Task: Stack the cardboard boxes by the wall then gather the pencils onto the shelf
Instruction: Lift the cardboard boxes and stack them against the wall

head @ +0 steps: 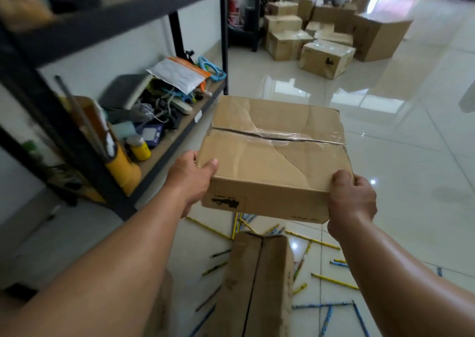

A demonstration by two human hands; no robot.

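Holding a taped cardboard box (272, 154) just right of the shelf (180, 128), the left hand (191, 179) and right hand (350, 203) clamp its near corners, likely carrying it to the stacked boxes (326, 58) beyond. Pencils (334, 281) lie scattered on the floor below.

dented taped cardboard box (272, 154) held level above yellow and blue pencils (334, 281) strewn on the floor.
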